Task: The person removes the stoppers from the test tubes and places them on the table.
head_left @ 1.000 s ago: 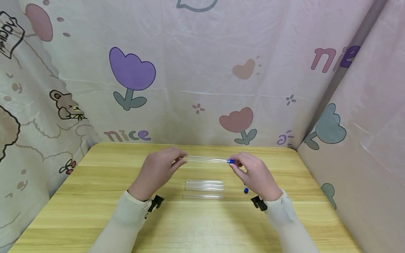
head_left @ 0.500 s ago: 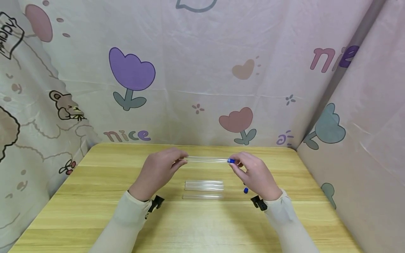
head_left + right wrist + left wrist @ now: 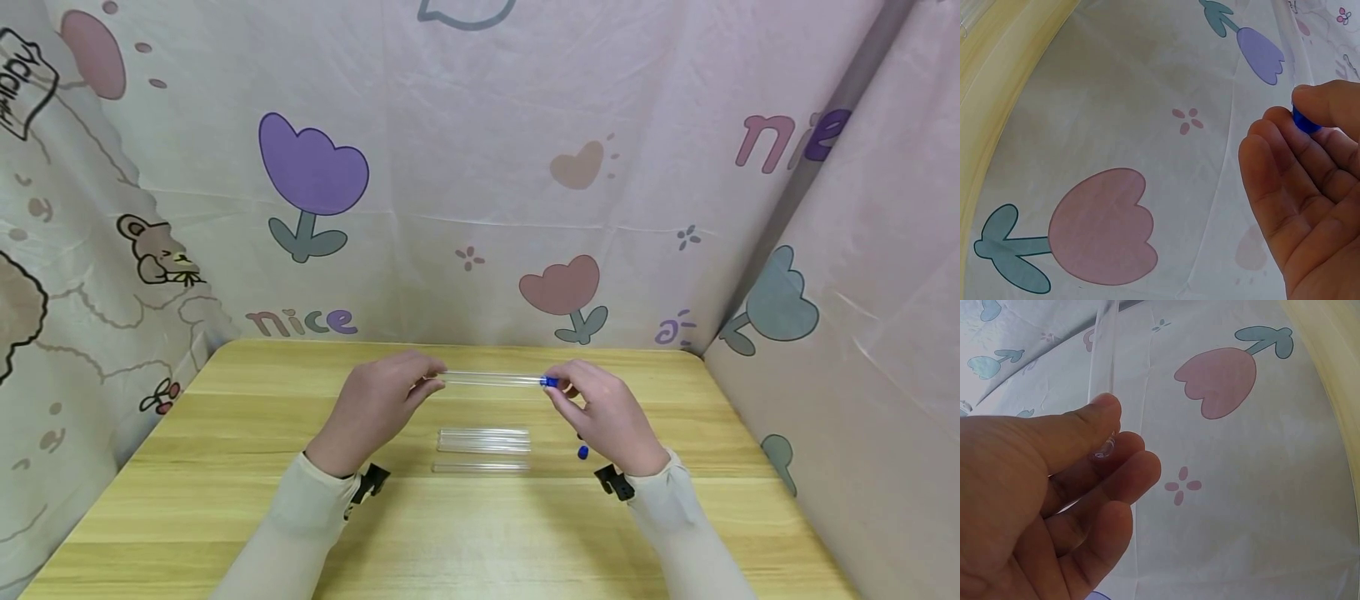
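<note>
A clear test tube is held level above the table between both hands. My left hand pinches its rounded left end between thumb and fingers; in the left wrist view that tube end pokes out below the thumb. At the other end, a blue stopper sits at the tube's mouth, and my right hand pinches it. The right wrist view shows the blue stopper between thumb and index finger, partly hidden. How deep it sits in the tube cannot be made out.
Several clear tubes lie side by side on the wooden table, with a single tube just nearer. A loose blue stopper lies beside my right wrist; something dark behind it is mostly hidden by the hand. Printed curtains enclose the table's back and sides.
Hardly anything differs. Both hands keep their hold on the tube and its stopper, and the tubes on the table stay put.
</note>
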A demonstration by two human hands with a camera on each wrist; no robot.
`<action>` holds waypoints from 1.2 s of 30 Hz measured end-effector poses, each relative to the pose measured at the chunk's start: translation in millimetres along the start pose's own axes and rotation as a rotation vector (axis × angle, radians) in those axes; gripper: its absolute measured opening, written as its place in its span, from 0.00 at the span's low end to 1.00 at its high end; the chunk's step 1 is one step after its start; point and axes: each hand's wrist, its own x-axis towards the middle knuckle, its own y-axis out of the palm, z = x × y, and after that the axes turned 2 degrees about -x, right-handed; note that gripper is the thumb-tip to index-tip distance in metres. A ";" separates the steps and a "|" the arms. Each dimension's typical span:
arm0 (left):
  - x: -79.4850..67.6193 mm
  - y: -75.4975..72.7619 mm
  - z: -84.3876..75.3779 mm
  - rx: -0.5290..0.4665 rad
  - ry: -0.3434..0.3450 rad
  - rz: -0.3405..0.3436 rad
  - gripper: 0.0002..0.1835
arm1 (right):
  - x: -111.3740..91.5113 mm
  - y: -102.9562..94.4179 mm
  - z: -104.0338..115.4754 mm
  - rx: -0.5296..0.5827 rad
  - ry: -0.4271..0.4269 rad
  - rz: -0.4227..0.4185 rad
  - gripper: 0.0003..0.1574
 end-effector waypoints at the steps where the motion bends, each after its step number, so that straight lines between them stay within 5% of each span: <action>1: 0.1 0.0 -0.1 0.001 -0.001 0.001 0.10 | -0.1 0.0 -0.1 -0.001 0.000 0.000 0.13; 13: -0.3 1.0 1.5 -0.002 -0.009 0.007 0.09 | -0.3 -0.8 1.4 -0.005 0.040 0.009 0.13; 21: -0.8 5.7 8.8 0.025 -0.044 0.014 0.10 | -0.2 -4.7 -0.1 0.009 0.174 0.005 0.09; 36: -3.2 71.2 29.9 -0.004 -0.200 0.365 0.06 | 0.8 -5.1 -1.5 0.018 0.178 0.002 0.08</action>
